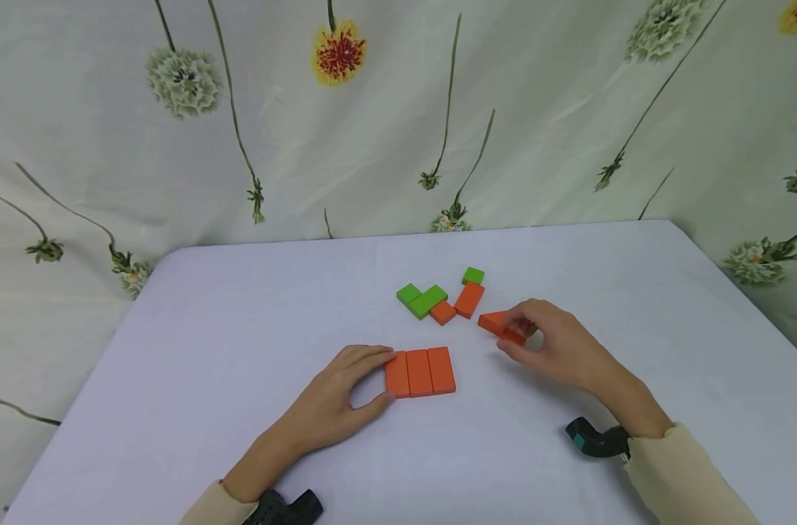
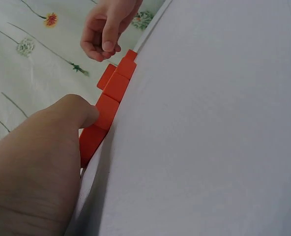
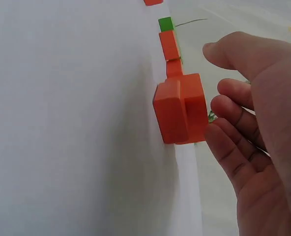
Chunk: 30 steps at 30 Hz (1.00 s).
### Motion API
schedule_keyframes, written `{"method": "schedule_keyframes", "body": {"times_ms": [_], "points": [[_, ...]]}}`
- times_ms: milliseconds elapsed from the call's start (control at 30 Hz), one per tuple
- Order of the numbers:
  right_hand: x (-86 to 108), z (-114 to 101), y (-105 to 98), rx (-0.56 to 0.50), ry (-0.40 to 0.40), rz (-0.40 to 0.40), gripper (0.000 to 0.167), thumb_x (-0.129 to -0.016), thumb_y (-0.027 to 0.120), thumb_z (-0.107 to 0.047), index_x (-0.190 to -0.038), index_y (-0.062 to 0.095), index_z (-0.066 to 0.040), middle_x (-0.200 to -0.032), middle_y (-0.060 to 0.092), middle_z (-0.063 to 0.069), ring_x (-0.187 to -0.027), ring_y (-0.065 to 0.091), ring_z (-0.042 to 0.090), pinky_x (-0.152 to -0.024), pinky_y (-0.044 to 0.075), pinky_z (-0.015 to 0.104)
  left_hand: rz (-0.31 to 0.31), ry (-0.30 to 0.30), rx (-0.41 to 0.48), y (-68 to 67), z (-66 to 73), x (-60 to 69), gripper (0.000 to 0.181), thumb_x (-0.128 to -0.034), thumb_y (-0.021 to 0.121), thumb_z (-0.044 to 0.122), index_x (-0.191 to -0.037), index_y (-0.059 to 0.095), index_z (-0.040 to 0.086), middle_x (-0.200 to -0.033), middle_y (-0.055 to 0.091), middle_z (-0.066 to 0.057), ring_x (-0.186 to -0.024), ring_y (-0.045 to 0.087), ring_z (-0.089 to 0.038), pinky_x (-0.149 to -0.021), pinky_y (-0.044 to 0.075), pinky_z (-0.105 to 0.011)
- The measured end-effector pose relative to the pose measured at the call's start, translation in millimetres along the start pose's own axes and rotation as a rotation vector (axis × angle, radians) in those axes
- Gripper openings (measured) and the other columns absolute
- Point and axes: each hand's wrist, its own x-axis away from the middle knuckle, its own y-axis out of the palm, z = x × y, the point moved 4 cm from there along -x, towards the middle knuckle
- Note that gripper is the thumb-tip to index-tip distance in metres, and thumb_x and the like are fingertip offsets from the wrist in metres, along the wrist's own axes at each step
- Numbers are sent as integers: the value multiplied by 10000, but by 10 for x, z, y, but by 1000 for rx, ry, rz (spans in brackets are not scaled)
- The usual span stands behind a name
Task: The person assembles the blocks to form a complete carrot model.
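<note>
Three orange blocks (image 1: 419, 372) lie side by side in a row on the white table. My left hand (image 1: 335, 401) pinches the leftmost orange block (image 1: 397, 375), index finger at its far end and thumb at its near end. The thumb also shows against an orange block (image 2: 106, 113) in the left wrist view. To the right, my right hand (image 1: 552, 343) hovers by two orange blocks (image 1: 492, 321), its fingers partly hiding them. In the right wrist view its loosely bent fingers and thumb stand apart, beside an orange block (image 3: 171, 112) with nothing between them.
Farther back are two joined green pieces (image 1: 427, 300), a small orange block (image 1: 442, 313), a longer orange block (image 1: 469, 300) and a small green block (image 1: 473, 275). Behind the table (image 1: 240, 306) hangs a flowered cloth (image 1: 372, 160).
</note>
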Motion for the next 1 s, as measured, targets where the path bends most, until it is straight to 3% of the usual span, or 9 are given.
{"method": "schedule_keyframes", "body": {"times_ms": [333,533,1000], "points": [[19,195,11,78,86,-18,276,-839,861,-249,-1027,679,-160,-944,642,-65,-872,587,105,-790,561,302,4,-2,2,-5,8,6,550,-904,795,299,-1410,630,158,-1430,604,59,-1359,523,-138,-1127,482,-407],[20,233,21,76,96,-56,259,-855,847,-259,-1053,714,-158,-957,662,-71,-869,579,104,-790,541,294,6,-3,2,-13,10,8,549,-903,795,300,-1408,632,159,-1431,602,62,-1357,522,-139,-1122,487,-410],[25,189,28,71,16,-33,282,-824,856,-133,-1072,720,-133,-964,682,-71,-842,609,77,-763,572,278,10,-4,9,-18,14,10,546,-902,796,297,-1404,635,158,-1423,606,61,-1351,528,-135,-1121,487,-408]]}}
